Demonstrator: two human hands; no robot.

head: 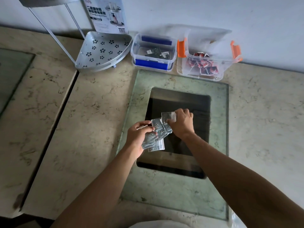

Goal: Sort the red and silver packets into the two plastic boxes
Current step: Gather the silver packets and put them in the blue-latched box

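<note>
The bench [92, 99] was pale stone against a white wall, with a dark square hole [179, 102] cut in its middle. At the back stood two clear plastic boxes. The box with blue clips [153, 52] held a few silver packets. The box with orange clips [208, 63] held red packets. Beside them sat a metal corner shelf [102, 51].

Over the hole, the left hand [139, 134] had its fingers curled around a bunch of silver packets [158, 134]. The right hand [181, 123] pinched one more silver packet [168, 116] at the top of the bunch. No red packets showed outside their box.

It looked like the gathering step, near the end of the sorting. Next, the bunch would need to go up and a little left, into the box with blue clips, held tight so none fell down the hole.
</note>
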